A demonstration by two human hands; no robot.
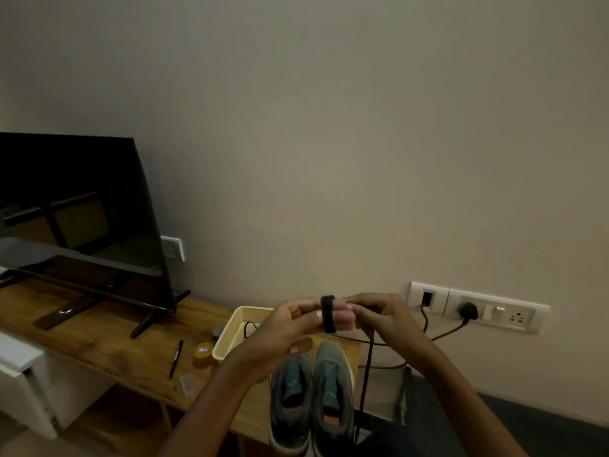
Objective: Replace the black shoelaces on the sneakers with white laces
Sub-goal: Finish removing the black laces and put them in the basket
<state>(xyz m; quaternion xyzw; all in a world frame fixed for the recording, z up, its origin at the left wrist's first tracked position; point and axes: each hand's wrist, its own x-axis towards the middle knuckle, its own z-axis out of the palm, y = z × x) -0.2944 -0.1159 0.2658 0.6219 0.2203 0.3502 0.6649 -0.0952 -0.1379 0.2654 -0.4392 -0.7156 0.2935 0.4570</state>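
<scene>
Beige wall fills most of the frame, with a wooden table (99, 341) running along the lower left. My two hands meet in the middle, just above the sneakers (311, 397).

My left hand (280, 328) has its fingers held out fairly straight towards the right. The black lace (328, 314) is wound round them in a tight, flat band of several turns. My right hand (382, 313) pinches the same lace just beside that coil, with its fingers curled in. From there the loose end hangs straight down as a thin dark cord, past the right edge of the shoes.

At lower centre the sneakers stand side by side on the table's end, toes towards the wall. They are grey with teal insides, an orange patch at each heel and pale soles. Whether any lace is in them I cannot tell.

A cream basket (227, 338) sits just left of my hands. A pen (176, 357) and a dark television (75, 209) lie further left.
</scene>
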